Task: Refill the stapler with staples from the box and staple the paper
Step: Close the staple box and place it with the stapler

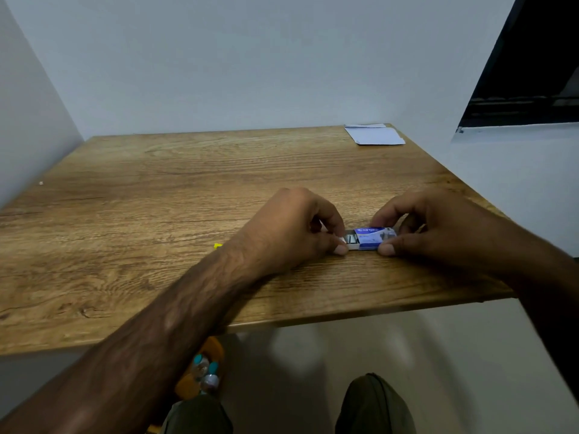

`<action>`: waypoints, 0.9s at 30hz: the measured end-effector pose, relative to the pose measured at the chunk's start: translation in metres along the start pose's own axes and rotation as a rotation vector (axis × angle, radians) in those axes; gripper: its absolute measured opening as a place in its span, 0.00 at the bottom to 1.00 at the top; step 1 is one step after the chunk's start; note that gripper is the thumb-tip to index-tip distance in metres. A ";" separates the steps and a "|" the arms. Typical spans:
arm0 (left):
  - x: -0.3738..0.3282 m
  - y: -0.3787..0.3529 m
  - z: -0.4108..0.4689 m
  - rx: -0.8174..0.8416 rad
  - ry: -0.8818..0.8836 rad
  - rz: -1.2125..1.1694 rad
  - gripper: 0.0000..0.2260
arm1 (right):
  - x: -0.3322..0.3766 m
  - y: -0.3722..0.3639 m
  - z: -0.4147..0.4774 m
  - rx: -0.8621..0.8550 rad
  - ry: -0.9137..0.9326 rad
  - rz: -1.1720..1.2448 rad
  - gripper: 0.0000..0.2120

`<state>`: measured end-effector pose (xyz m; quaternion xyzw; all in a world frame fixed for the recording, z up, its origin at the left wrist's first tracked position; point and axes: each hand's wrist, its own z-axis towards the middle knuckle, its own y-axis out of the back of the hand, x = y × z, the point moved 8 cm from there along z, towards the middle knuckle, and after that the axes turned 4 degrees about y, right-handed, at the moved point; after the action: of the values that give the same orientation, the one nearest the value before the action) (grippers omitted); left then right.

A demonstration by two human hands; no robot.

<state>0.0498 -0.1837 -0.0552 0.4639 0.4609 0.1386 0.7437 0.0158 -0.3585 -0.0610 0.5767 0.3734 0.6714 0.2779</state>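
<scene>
Nearest the camera are the person's knees [372, 405] in dark trousers, with an orange container [200, 371] holding teal-capped bottles on the floor to their left, below the near edge of the surface [125, 189]. The left forearm crosses that edge from the lower left.

The staple box [374, 238], blue and white, lies on the wooden surface right of centre and near the front edge. The left hand [297, 227] pinches the inner tray [351, 241] at the box's left end between thumb and forefinger; the tray stands part-way out of the sleeve, and grey staple strips [351, 238] show inside it. The right hand [432, 223] pinches the sleeve at its right end, thumb on the near side and fingers curled over the far side.

A small yellow object [218, 245] peeks out just left of the left wrist; what it is cannot be told. Sheets of white paper [374, 135] lie at the far right corner, touching the far edge. The left half and middle of the surface are bare wood, bounded by walls at the left and far sides; the right edge runs diagonally close behind the right hand.
</scene>
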 end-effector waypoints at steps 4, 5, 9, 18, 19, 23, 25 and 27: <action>-0.004 -0.008 0.002 0.039 0.004 -0.011 0.08 | -0.003 -0.001 0.000 -0.021 0.012 0.016 0.16; -0.005 -0.008 0.002 0.036 0.009 -0.018 0.07 | -0.004 0.000 0.000 -0.026 0.011 0.018 0.16; -0.009 -0.008 0.005 0.007 0.038 -0.035 0.09 | -0.003 -0.002 0.002 -0.015 0.004 0.030 0.13; -0.011 -0.005 0.003 -0.068 0.064 -0.084 0.17 | 0.001 -0.006 0.003 -0.024 0.031 0.024 0.16; -0.012 -0.005 0.003 -0.078 0.059 -0.061 0.17 | 0.001 -0.006 0.002 -0.025 0.036 0.032 0.16; -0.011 -0.005 0.002 -0.100 0.071 -0.046 0.13 | 0.005 -0.008 0.002 -0.014 0.048 0.037 0.15; -0.012 -0.004 0.001 -0.106 0.070 -0.025 0.12 | 0.008 -0.010 0.002 -0.006 0.045 0.018 0.13; -0.013 -0.002 -0.002 -0.088 0.064 -0.017 0.12 | 0.010 -0.012 0.001 -0.008 0.039 0.008 0.13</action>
<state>0.0410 -0.1923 -0.0502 0.4220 0.4817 0.1672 0.7496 0.0148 -0.3439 -0.0650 0.5639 0.3736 0.6852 0.2701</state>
